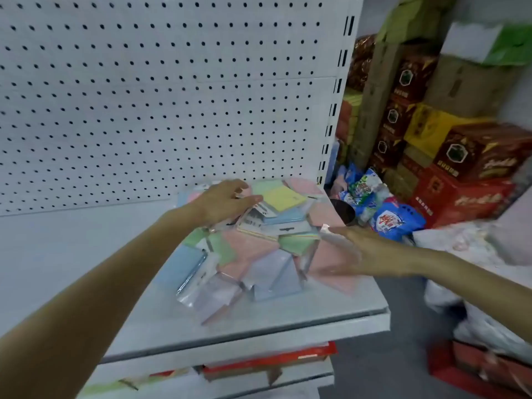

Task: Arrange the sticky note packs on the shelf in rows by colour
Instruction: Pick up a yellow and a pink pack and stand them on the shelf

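A loose heap of sticky note packs (259,249) in clear wrappers lies on the right end of the white shelf (86,254): pink, blue, green, lilac and one yellow pack (283,198) on top at the back. My left hand (227,203) rests on the back of the heap, fingers lightly bent over a pack beside the yellow one. My right hand (362,249) reaches in from the right, blurred, its straight fingers touching packs at the heap's right edge. Which pack each hand touches is unclear.
A white pegboard (158,96) backs the shelf. Right of the shelf stand stacked red and yellow cartons (460,168) and blue bags (397,220). A lower shelf (259,367) holds red packets. White sacks (489,326) lie at the lower right.
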Demonstrator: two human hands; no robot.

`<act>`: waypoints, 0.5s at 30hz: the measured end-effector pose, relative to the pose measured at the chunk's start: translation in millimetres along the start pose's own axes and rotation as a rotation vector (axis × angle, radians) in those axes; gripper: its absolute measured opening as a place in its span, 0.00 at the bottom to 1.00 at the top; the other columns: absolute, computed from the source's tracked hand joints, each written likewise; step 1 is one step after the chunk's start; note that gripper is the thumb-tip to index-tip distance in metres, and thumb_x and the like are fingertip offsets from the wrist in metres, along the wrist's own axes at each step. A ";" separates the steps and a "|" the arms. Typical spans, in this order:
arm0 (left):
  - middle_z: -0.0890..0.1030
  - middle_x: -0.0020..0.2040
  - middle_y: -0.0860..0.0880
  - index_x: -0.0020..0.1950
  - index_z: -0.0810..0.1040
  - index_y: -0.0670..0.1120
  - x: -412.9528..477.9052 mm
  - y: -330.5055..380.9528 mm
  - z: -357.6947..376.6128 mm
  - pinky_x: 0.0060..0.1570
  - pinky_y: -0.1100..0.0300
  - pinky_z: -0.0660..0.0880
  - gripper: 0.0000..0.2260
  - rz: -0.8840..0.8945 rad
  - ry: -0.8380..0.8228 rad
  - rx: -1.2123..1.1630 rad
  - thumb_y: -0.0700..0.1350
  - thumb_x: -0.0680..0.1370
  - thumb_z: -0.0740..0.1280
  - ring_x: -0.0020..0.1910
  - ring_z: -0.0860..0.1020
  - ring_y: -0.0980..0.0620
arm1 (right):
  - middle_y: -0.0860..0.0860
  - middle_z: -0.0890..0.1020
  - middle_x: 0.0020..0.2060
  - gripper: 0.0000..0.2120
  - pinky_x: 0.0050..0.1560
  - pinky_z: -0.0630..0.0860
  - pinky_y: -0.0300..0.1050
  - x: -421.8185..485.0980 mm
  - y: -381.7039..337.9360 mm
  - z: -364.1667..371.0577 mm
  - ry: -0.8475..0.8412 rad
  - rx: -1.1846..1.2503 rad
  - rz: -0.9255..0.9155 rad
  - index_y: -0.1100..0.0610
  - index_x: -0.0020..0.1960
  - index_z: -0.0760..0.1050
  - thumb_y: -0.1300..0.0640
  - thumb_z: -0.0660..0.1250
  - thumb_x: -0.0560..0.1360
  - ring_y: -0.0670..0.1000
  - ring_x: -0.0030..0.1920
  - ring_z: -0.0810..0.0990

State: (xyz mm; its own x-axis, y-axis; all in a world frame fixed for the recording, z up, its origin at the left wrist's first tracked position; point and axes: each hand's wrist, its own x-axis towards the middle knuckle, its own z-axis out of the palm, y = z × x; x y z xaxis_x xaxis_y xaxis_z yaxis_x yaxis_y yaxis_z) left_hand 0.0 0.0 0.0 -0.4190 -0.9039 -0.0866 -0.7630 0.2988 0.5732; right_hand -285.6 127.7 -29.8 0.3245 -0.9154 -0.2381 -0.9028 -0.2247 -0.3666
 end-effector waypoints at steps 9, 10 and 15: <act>0.72 0.68 0.47 0.72 0.65 0.51 40.9 17.9 33.2 0.67 0.45 0.63 0.44 -0.123 -0.033 0.182 0.77 0.66 0.55 0.66 0.70 0.44 | 0.46 0.57 0.73 0.59 0.71 0.59 0.48 -10.8 23.3 49.2 0.123 0.122 0.298 0.43 0.75 0.49 0.20 0.62 0.51 0.51 0.73 0.56; 0.73 0.68 0.48 0.72 0.65 0.51 44.1 18.7 34.8 0.67 0.44 0.62 0.45 -0.143 -0.047 0.199 0.79 0.64 0.54 0.66 0.70 0.44 | 0.46 0.58 0.73 0.63 0.71 0.59 0.47 -10.9 23.6 52.4 0.151 0.161 0.311 0.44 0.75 0.50 0.18 0.60 0.46 0.51 0.72 0.56; 0.74 0.67 0.48 0.72 0.64 0.52 56.0 22.5 40.1 0.67 0.46 0.58 0.40 -0.177 -0.056 0.298 0.76 0.68 0.57 0.68 0.69 0.44 | 0.46 0.62 0.71 0.52 0.67 0.62 0.36 -10.2 22.1 64.8 0.210 0.450 0.337 0.52 0.75 0.54 0.38 0.76 0.60 0.45 0.68 0.64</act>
State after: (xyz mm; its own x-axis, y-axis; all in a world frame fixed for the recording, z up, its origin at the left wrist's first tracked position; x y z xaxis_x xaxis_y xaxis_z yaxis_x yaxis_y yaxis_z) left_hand -60.3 -31.6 -24.6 -0.2877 -0.9339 -0.2125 -0.9328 0.2229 0.2832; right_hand -290.6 153.7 -93.7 -0.0624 -0.9684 -0.2415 -0.7232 0.2106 -0.6577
